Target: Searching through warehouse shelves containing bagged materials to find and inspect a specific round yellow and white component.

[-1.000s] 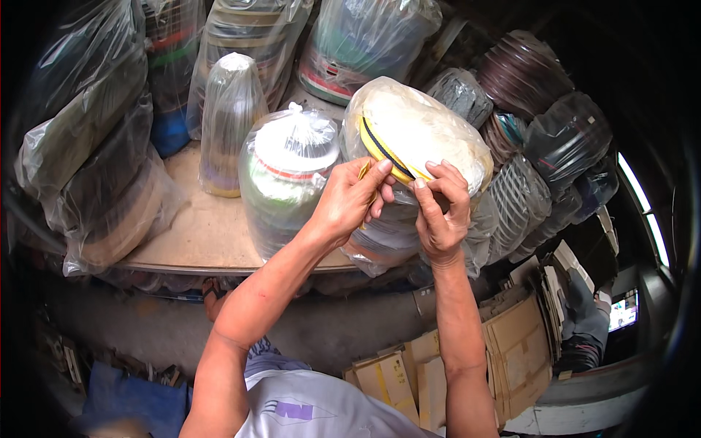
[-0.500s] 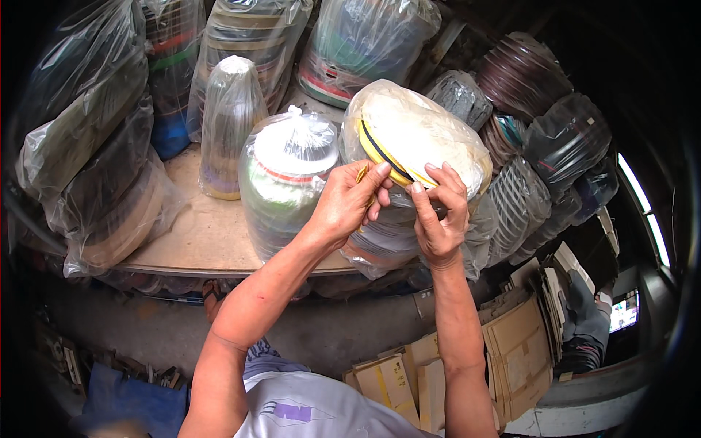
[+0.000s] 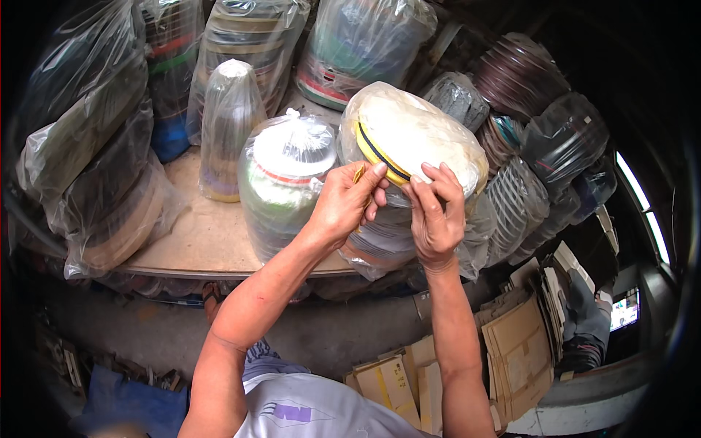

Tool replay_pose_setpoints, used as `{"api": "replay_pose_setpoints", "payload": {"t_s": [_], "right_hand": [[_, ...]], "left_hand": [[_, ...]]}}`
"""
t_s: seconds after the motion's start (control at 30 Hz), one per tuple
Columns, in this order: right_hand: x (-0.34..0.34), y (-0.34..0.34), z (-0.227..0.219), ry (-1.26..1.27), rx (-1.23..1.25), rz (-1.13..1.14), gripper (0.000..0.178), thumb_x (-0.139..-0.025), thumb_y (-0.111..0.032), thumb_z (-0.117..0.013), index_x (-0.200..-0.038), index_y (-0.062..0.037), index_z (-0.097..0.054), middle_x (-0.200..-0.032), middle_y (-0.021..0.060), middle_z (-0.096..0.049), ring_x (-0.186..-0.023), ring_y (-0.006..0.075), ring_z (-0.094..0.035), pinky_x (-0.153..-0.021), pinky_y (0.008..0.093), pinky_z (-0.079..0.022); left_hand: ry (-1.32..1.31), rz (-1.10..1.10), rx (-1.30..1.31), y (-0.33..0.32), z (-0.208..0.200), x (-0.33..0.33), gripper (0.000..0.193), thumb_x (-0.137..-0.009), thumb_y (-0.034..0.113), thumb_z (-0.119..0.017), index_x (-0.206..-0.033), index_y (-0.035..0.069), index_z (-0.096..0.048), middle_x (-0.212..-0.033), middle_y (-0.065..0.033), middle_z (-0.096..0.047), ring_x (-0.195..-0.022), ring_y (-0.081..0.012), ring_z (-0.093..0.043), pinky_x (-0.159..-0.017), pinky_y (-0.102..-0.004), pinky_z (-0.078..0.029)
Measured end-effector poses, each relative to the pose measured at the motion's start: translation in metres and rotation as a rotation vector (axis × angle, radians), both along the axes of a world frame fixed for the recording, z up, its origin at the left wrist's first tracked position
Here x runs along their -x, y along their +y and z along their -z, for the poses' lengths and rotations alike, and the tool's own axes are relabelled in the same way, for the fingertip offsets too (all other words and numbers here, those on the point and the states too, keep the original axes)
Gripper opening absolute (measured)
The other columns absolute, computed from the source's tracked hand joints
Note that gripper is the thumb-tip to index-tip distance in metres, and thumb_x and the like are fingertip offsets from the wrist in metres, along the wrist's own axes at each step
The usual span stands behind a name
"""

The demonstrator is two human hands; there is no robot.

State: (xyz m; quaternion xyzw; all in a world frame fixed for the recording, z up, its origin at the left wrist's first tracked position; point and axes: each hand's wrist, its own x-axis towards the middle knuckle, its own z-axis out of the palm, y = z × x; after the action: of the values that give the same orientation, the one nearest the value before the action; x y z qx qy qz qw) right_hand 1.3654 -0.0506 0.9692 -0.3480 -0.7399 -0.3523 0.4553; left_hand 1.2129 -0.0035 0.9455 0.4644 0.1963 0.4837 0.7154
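Observation:
A clear plastic bag full of stacked round rolls (image 3: 420,139), its top roll white with a yellow and dark rim, stands tilted on the wooden shelf (image 3: 197,241). My left hand (image 3: 347,204) pinches the bag's plastic at the rim, with a thin yellow strip between its fingers. My right hand (image 3: 437,212) grips the bag's front just to the right of it. A knotted bag of stacked rolls (image 3: 285,182) stands upright right beside my left hand.
More bagged roll stacks (image 3: 230,124) crowd the shelf's back and left. Dark bagged coils (image 3: 562,139) hang at the right. Flattened cardboard (image 3: 518,350) lies on the floor below, near a small lit screen (image 3: 624,308).
Both hands stay on the tilted bag; the fingers shifted only slightly along its rim.

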Motion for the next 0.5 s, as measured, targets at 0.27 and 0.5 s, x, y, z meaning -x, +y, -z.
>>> {"api": "replay_pose_setpoints", "payload": {"t_s": [0.27, 0.5], "right_hand": [[0.013, -0.009, -0.012, 0.12, 0.128, 0.038, 0.021, -0.07, 0.007, -0.075, -0.089, 0.0002, -0.067, -0.081, 0.0082, -0.056, -0.09, 0.0304, -0.067, -0.09, 0.0492, -0.052], [0.016, -0.009, -0.011, 0.081, 0.086, 0.07, 0.02, -0.07, 0.007, -0.074, -0.087, -0.0001, -0.065, -0.081, 0.009, -0.057, -0.09, 0.0298, -0.066, -0.085, 0.0462, -0.053]], "left_hand": [[-0.028, -0.001, 0.015, 0.001, 0.001, -0.001, 0.029, -0.1, 0.03, -0.054, -0.087, 0.005, -0.06, -0.064, 0.001, -0.059, -0.046, -0.0037, -0.048, -0.041, -0.0172, -0.035], [-0.091, 0.086, 0.033, 0.006, 0.009, 0.003, 0.037, -0.102, 0.037, -0.048, -0.089, 0.004, -0.058, -0.067, -0.0003, -0.059, -0.049, -0.0058, -0.05, -0.041, -0.0193, -0.037]]}}
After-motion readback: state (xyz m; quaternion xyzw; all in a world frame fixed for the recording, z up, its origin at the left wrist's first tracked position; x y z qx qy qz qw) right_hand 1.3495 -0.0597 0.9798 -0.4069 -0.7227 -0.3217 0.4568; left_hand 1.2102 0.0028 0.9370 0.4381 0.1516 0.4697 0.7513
